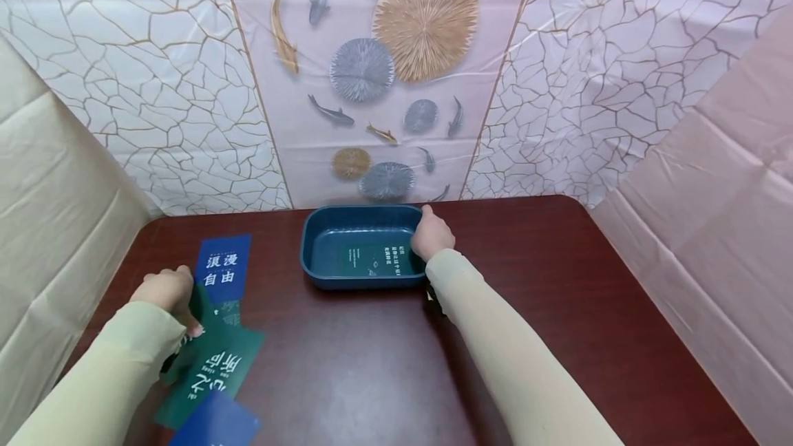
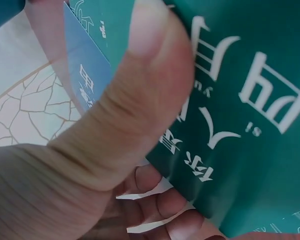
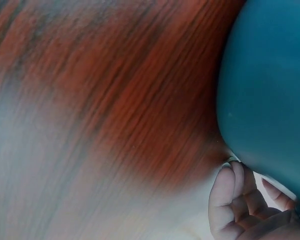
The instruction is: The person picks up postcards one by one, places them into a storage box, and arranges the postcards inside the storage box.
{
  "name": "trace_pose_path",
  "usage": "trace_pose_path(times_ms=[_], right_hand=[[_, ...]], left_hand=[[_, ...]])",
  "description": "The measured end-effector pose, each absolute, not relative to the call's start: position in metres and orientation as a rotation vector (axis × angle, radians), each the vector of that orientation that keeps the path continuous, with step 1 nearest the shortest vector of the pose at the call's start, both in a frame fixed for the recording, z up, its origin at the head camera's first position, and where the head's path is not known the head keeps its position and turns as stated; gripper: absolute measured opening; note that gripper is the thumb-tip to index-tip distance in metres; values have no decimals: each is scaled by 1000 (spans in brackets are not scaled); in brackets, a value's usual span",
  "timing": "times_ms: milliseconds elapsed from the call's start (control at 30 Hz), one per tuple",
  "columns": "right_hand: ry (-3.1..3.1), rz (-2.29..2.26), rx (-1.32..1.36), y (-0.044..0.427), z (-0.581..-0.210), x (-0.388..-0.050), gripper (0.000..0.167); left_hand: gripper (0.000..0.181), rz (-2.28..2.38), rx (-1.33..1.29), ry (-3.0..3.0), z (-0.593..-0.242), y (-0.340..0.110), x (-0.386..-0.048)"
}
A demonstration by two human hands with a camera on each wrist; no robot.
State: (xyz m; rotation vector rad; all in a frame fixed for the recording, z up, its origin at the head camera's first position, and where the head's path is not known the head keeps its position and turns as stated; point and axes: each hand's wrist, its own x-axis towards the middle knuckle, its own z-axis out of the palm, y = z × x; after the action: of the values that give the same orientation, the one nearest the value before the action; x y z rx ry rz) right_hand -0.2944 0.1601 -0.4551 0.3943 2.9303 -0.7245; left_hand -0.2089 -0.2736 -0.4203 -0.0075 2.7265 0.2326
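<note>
At the left of the head view, my left hand (image 1: 164, 291) pinches a dark green card with white lettering (image 2: 260, 160). In the left wrist view, the thumb lies on the card's face and the fingers are curled at its edge, partly behind it. My right hand (image 1: 434, 235) grips the right end of a dark teal rectangular tray (image 1: 365, 282) at its rim. The right wrist view shows curled fingers (image 3: 225, 195) against the tray's outer wall. Inside the tray lies a green card with white print (image 1: 365, 261).
A blue card with white characters (image 1: 224, 270) lies beyond the left hand. Nearer are another green card (image 1: 232, 360) and a blue card (image 1: 217, 422), overlapping. They lie on a dark red wooden table (image 1: 359, 363). Patterned cloth (image 1: 372, 143) hangs behind its back edge.
</note>
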Motion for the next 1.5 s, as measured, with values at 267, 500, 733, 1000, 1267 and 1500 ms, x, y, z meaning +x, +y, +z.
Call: trace_pose_path(times_ms=[267, 500, 733, 1000, 1267, 1500], right_hand=[[2928, -709, 400, 162, -463, -292, 62], [2918, -720, 389, 163, -464, -290, 64], [2956, -699, 378, 167, -452, -295, 65], [2931, -693, 371, 170, -449, -295, 66], [2936, -686, 359, 166, -452, -297, 67], [2930, -680, 348, 158, -456, -296, 67]], left_hand=[[110, 340, -139, 2754, -422, -265, -198], [105, 243, -92, 2793, -421, -260, -194], [103, 257, -122, 2770, -421, -257, -201], [112, 236, -157, 2704, -424, -269, -212], [107, 329, -89, 2760, -434, -291, -209], [88, 550, -44, 2791, -430, -305, -205]])
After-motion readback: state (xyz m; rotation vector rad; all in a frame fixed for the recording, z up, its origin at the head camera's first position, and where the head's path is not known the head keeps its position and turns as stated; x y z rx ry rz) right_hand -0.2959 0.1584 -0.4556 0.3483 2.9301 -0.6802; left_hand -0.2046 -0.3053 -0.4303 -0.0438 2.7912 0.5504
